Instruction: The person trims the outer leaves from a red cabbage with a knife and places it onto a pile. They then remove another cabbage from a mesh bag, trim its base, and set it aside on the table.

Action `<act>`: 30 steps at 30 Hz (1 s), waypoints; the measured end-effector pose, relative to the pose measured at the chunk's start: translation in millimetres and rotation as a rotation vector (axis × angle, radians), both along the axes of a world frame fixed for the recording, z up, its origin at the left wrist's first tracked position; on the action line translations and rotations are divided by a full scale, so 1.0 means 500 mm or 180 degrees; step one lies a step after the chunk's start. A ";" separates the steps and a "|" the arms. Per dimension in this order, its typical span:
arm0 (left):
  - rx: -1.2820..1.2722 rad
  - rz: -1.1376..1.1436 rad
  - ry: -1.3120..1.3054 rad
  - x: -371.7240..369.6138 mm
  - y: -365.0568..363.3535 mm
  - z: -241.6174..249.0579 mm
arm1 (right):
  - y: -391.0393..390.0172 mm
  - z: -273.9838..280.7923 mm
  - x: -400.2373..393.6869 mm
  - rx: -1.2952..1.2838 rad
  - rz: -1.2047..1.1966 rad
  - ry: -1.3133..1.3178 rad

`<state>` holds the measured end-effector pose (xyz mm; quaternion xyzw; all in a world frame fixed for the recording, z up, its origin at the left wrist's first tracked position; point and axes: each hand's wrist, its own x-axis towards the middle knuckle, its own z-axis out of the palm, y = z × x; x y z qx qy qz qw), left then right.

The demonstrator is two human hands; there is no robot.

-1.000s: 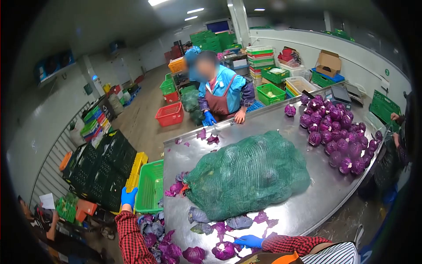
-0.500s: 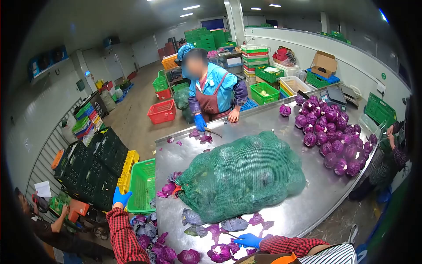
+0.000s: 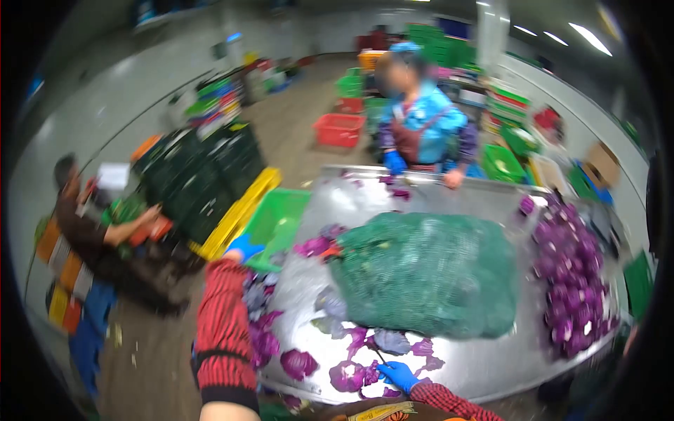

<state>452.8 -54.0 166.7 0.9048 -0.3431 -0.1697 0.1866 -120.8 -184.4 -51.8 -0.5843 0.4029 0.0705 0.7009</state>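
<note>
Right hand (image 3: 399, 376): holds knife (image 3: 380, 356), pointing away, leftward
Left hand (image 3: 244, 248): at green crate (image 3: 283, 216), grip unclear
Green crate: long axis slants away, rightward

Glossy metal table (image 3: 449, 365); matt green mesh sack (image 3: 428, 277).

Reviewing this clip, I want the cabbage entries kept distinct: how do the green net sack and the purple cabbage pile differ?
The green net sack is one bulky bundle wrapped in mesh; the purple cabbage pile is many loose, round heads.
The sack has a red patch at its left end; the pile is purple with pale spots.
The sack lies mid-table, while the pile sits at the right end.
Both rest on the metal table.
</note>
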 end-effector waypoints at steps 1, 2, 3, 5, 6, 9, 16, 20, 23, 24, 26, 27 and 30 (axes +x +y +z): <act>0.0299 0.0209 -0.0399 0.026 0.001 -0.051 | -0.002 -0.015 0.001 0.0019 0.0003 -0.0023; 0.0357 0.0324 -0.0278 0.005 -0.001 -0.046 | -0.001 -0.031 -0.002 0.0041 -0.0072 -0.0050; 0.0478 0.0362 -0.0235 -0.012 -0.003 -0.037 | -0.003 -0.032 -0.005 0.0044 0.0028 -0.0013; 0.0610 0.0393 -0.0188 -0.031 0.002 -0.029 | -0.002 -0.011 0.003 0.0088 -0.0156 -0.0047; 0.0674 0.0348 -0.0151 -0.035 0.005 -0.031 | -0.001 -0.016 0.003 0.0097 -0.0134 -0.0037; 0.0793 0.0262 -0.0106 -0.047 0.020 -0.032 | -0.001 -0.028 0.001 0.0325 -0.0313 -0.0152; 0.1127 0.0419 0.0182 -0.051 0.040 -0.046 | -0.003 -0.031 0.001 0.0349 -0.0319 -0.0120; 0.1052 0.0371 0.0155 -0.028 0.034 -0.093 | -0.001 -0.031 0.001 0.0413 -0.0399 -0.0157; 0.1021 0.0323 0.0025 -0.038 0.026 -0.099 | -0.001 -0.027 0.001 0.0453 -0.0437 -0.0121; 0.1004 0.0323 -0.0014 -0.045 0.022 -0.094 | -0.001 -0.024 0.002 0.0444 -0.0408 -0.0106; 0.1007 0.0338 0.0022 -0.058 0.016 -0.084 | -0.001 -0.017 0.004 0.0440 -0.0420 -0.0090; 0.1010 0.0358 0.0058 -0.058 0.014 -0.088 | 0.000 -0.017 0.003 0.0436 -0.0426 -0.0074; 0.0932 0.0239 0.0097 -0.054 0.011 -0.103 | -0.001 -0.029 0.001 0.0506 -0.0471 -0.0120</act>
